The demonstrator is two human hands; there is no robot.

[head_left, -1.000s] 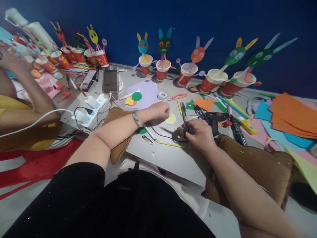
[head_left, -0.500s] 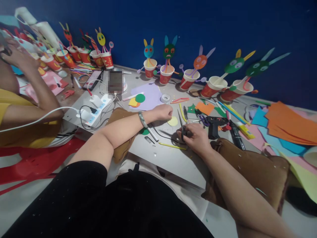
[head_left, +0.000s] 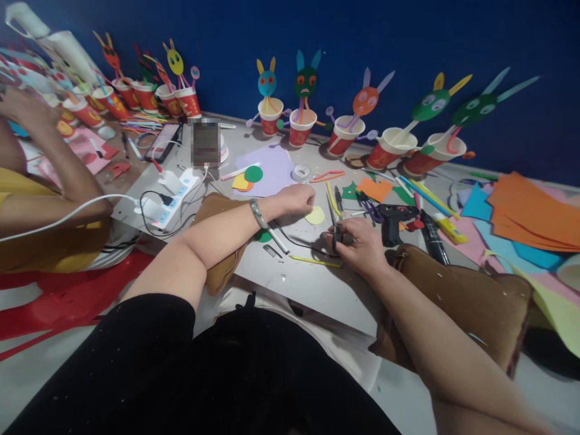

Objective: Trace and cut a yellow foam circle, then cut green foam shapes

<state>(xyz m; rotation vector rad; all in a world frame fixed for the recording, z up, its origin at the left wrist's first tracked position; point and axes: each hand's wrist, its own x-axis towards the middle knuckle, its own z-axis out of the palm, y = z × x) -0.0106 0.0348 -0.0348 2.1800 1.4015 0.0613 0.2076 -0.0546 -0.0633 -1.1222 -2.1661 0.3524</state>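
Black scissors (head_left: 336,241), R hand (head_left: 364,244) — cups (head_left: 302,134) w/ illegible print.

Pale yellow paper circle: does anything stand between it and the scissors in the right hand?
Nothing visible does: only tabletop shows between the circle and the scissors in the right hand. The left hand is on the circle's far side; the black cable passes on its near side.

Left hand (head_left: 296,199): palm side hidden, cannot tell whether anything in it. Scissors (head_left: 336,240): grips partly covered by right hand (head_left: 362,244). Pixelated patch (head_left: 205,142) masks thing beneath, part of white container (head_left: 223,148) too. Co-worker's hand (head_left: 29,109) blurred, body cut by left edge. Orange paper (head_left: 539,211) runs off right edge.
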